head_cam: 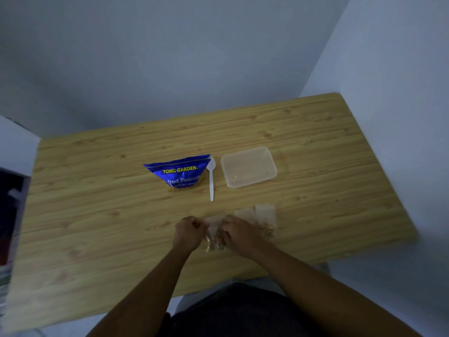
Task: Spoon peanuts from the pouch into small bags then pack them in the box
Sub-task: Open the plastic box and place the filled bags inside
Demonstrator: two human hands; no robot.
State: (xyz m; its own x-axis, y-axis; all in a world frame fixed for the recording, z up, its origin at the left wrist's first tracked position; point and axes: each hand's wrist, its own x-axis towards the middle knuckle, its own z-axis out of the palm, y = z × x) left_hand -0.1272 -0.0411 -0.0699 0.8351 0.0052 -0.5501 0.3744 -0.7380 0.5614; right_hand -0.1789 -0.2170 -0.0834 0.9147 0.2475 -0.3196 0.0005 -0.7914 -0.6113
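A small clear bag (215, 235) with peanuts in its lower part lies near the table's front edge. My left hand (188, 233) pinches its upper left side and my right hand (239, 235) grips its right side. Two more small bags (264, 218) with peanuts lie just to the right of my right hand. Farther back, the blue peanut pouch (181, 172) stands with its top open. A white plastic spoon (211, 181) lies beside it, bowl away from me. The clear plastic box (249, 166) sits open to the right of the spoon.
The wooden table (97, 190) stands in a corner against grey walls, with its right edge near the wall. A dark shelf or cabinet (9, 215) stands at the far left. My lap shows below the table's front edge.
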